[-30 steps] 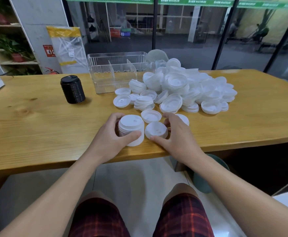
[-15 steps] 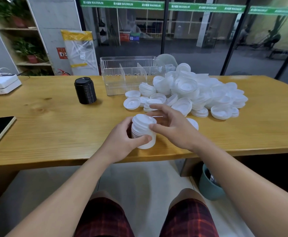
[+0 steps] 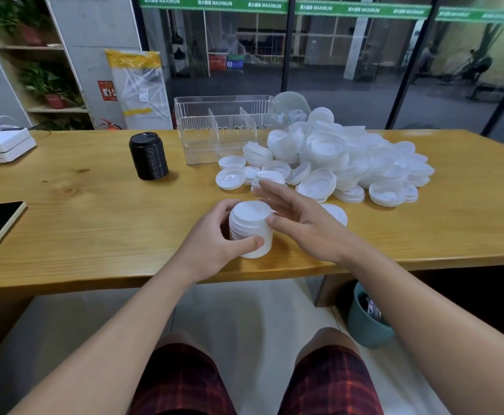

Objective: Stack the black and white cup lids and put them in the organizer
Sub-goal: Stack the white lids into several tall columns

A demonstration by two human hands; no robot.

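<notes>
White stack upright on bench, axis vertical; my left hand grips it. Right hand open, thumb touching top. Organizer holds nothing visible.

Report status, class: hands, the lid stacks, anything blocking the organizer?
Left hand grips white lid stack; right hand open beside it. Black lid stack stands apart. Organizer holds no lids; loose lid pile crowds its right end.
</notes>
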